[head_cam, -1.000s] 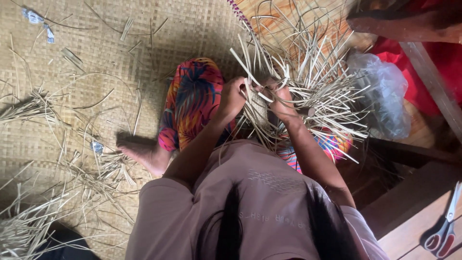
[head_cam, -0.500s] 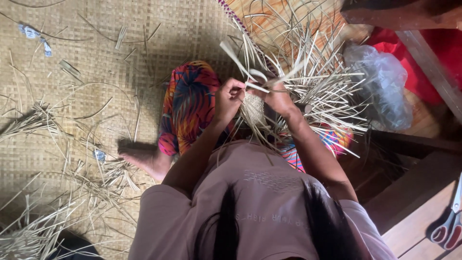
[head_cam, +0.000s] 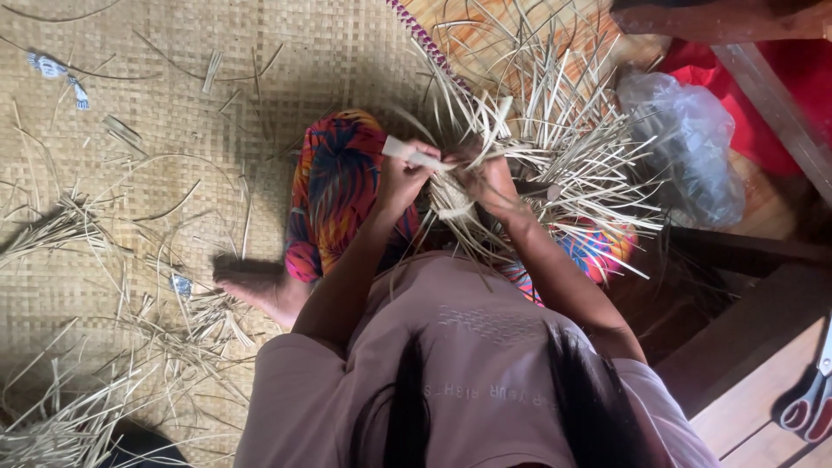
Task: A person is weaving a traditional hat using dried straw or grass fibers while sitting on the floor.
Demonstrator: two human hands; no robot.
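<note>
I look straight down at my lap, where a half-woven basket of pale cane strips (head_cam: 555, 147) rests between my knees, its loose ends fanning out. My left hand (head_cam: 400, 178) pinches one flat pale strip (head_cam: 414, 157) that sticks out to the left. My right hand (head_cam: 490, 178) grips the woven core of the basket (head_cam: 452, 201) just beside it. Both hands nearly touch over the weave. My legs wear bright patterned cloth (head_cam: 334, 186).
A woven mat (head_cam: 156, 87) covers the floor, littered with cane offcuts (head_cam: 95, 364). My bare foot (head_cam: 260, 290) lies to the left. A clear plastic bag (head_cam: 689, 143) and red cloth (head_cam: 780, 95) sit at the right. Scissors (head_cam: 810, 403) rest on wooden boards at the lower right.
My left hand has pulled a flat strip out to the left. Both hands have shifted slightly lower on the weave, and the view has drifted a little.
</note>
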